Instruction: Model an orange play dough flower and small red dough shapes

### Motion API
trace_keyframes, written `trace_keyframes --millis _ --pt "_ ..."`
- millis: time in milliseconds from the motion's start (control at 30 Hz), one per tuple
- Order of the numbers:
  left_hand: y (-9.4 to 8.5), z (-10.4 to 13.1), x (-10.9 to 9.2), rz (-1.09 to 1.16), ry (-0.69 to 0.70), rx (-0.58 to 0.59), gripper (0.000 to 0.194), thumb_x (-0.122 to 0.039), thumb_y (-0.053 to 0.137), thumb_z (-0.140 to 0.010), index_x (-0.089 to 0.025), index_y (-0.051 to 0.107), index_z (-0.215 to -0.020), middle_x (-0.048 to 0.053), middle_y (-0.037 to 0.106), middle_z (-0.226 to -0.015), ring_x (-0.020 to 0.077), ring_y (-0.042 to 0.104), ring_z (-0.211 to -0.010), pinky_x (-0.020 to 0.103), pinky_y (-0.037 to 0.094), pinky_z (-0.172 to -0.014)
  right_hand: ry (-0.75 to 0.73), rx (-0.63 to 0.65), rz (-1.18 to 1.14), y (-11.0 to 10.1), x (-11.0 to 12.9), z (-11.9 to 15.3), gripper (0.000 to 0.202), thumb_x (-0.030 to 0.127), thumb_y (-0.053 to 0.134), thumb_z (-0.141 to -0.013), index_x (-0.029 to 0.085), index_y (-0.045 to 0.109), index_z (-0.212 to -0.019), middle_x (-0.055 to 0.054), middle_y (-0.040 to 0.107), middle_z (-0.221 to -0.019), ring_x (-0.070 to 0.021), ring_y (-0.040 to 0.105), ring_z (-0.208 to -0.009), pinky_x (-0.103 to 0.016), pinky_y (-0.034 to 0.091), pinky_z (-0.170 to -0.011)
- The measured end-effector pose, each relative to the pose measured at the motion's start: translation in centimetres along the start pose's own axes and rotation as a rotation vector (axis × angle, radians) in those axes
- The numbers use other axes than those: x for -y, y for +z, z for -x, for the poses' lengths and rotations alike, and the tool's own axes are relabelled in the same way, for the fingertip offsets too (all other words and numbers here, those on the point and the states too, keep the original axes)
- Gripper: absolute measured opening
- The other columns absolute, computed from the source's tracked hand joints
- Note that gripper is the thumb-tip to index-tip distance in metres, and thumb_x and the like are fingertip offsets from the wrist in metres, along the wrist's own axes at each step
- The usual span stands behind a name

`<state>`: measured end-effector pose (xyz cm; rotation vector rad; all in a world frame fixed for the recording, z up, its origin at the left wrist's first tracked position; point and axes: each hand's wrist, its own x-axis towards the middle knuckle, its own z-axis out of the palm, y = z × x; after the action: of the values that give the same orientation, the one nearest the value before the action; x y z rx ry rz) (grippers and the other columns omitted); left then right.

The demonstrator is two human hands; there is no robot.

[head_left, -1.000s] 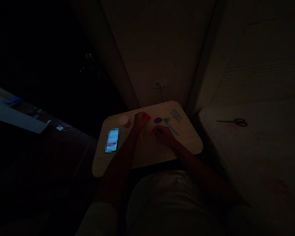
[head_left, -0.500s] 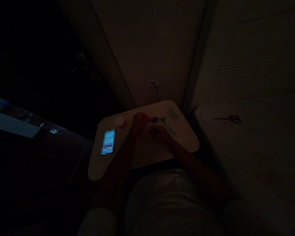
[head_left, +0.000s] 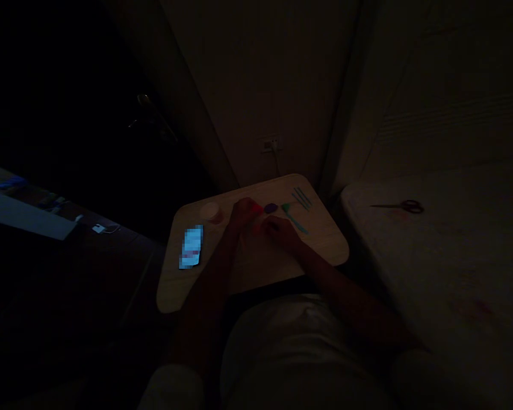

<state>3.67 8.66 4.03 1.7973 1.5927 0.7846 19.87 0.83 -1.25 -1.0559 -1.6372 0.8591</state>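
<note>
The scene is very dark. Over the small wooden table [head_left: 273, 265], my left hand [head_left: 243, 212] has its fingers curled round a bright red piece [head_left: 257, 208] whose kind I cannot make out. My right hand [head_left: 284, 234] is close by, fingers bent inward; a dim reddish patch lies between the two hands, and whether the right fingers grip anything is too dark to see. Just beyond the hands sits a purple oval piece [head_left: 271, 208]. To its right lies a green-topped, light-blue stick-like piece [head_left: 296, 219], and farther back are several thin pale-blue strips [head_left: 301, 199].
A pale cup or tub [head_left: 211, 212] stands at the table's left rear, with a lit phone [head_left: 191, 246] in front of it. Scissors [head_left: 404, 206] lie on the pale surface to the right. A wall socket [head_left: 270, 144] with a plugged-in cord is behind the table.
The view has shifted slightly, so the table and objects appear a little farther right. Both hands keep nearly the same position and pose.
</note>
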Motion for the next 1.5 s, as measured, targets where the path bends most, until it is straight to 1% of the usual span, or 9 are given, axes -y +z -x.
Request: trace_keyframes --millis 167,300,433,533,700,933,1167,1367,1500 --pt "0.5 1.4 -0.1 0.579 -0.118 0.077 0.024 -0.026 0.074 -0.066 -0.016 0.072 -0.087 0.007 0.075 -0.091 0.0179 0.068 -0.081 0.028 0.054 -0.071 0.043 -0.219 -0.155 0.3 -0.7 -0.2 0.032 0.027 0.056 -0.088 0.020 0.058 -0.120 -0.008 0.070 -0.105 -0.0200 0.066 -0.089 -0.034 0.053 -0.084" --pt "1.1 3.4 -0.1 0.664 -0.193 0.195 0.038 -0.041 0.077 -0.068 -0.015 0.075 -0.095 0.008 0.073 -0.083 0.0159 0.064 -0.064 0.026 0.047 -0.054 0.031 -0.198 -0.176 0.2 -0.5 -0.3 0.051 0.031 0.065 -0.087 0.023 0.052 -0.135 -0.011 0.068 -0.121 -0.0221 0.066 -0.103 -0.035 0.053 -0.090" --pt "1.8 5.0 0.0 0.635 -0.176 0.136 0.043 -0.054 0.075 -0.073 -0.016 0.074 -0.093 0.006 0.071 -0.079 0.0156 0.063 -0.065 0.026 0.046 -0.056 -0.057 -0.156 -0.142 -0.1 -0.2 -0.2 0.047 0.035 0.065 -0.090 0.025 0.058 -0.135 -0.010 0.064 -0.135 -0.0247 0.062 -0.119 -0.039 0.050 -0.103" --pt "2.2 5.8 0.3 0.615 -0.082 0.041 0.039 -0.056 0.073 -0.077 -0.017 0.073 -0.083 0.004 0.070 -0.076 0.0153 0.063 -0.068 0.026 0.048 -0.060 -0.086 -0.141 -0.117 -0.2 -0.2 -0.3 0.038 0.039 0.065 -0.091 0.027 0.065 -0.127 -0.009 0.067 -0.132 -0.0253 0.061 -0.122 -0.041 0.046 -0.108" --pt "2.3 6.8 0.3 0.547 0.048 -0.038 0.034 -0.051 0.067 -0.083 -0.018 0.071 -0.077 0.003 0.069 -0.075 0.0155 0.062 -0.071 0.026 0.049 -0.065 -0.065 -0.151 -0.128 0.0 -0.7 -0.3 0.036 0.044 0.069 -0.087 0.026 0.069 -0.118 -0.009 0.071 -0.122 -0.0254 0.064 -0.114 -0.041 0.049 -0.102" --pt "2.7 7.5 0.0 0.460 0.016 -0.171 0.032 -0.049 0.060 -0.088 -0.020 0.070 -0.098 0.005 0.073 -0.089 0.0161 0.064 -0.077 0.025 0.051 -0.067 -0.052 -0.175 -0.150 -0.4 0.3 -0.2 0.028 0.041 0.066 -0.087 0.025 0.066 -0.109 -0.008 0.068 -0.117 -0.0250 0.062 -0.110 -0.039 0.050 -0.098" --pt "2.7 10.3 0.4 0.271 0.152 -0.297 0.026 -0.040 0.051 -0.094 -0.021 0.070 -0.092 0.004 0.069 -0.081 0.0179 0.065 -0.077 0.028 0.051 -0.073 0.059 -0.149 -0.292 -0.5 0.4 0.1 0.015 0.033 0.052 -0.087 0.024 0.056 -0.099 -0.003 0.064 -0.089 -0.0205 0.060 -0.081 -0.033 0.053 -0.076" --pt "4.5 12.4 -0.3 0.113 0.471 -0.196 0.019 -0.027 0.054 -0.094 -0.019 0.070 -0.093 0.006 0.074 -0.088 0.0186 0.066 -0.078 0.031 0.052 -0.079 0.047 -0.130 -0.317 -0.4 -0.2 -0.1 0.025 0.035 0.057 -0.084 0.023 0.062 -0.105 -0.004 0.064 -0.100 -0.0198 0.058 -0.088 -0.032 0.050 -0.078" --pt "6.2 13.3 -1.2 0.078 0.513 -0.109 0.019 -0.023 0.051 -0.095 -0.020 0.070 -0.092 0.005 0.072 -0.084 0.0177 0.065 -0.075 0.029 0.051 -0.076 0.143 -0.092 -0.430 -0.5 -0.9 -0.2 0.035 0.038 0.057 -0.082 0.025 0.059 -0.114 -0.002 0.061 -0.101 -0.0157 0.053 -0.072 -0.027 0.045 -0.062"
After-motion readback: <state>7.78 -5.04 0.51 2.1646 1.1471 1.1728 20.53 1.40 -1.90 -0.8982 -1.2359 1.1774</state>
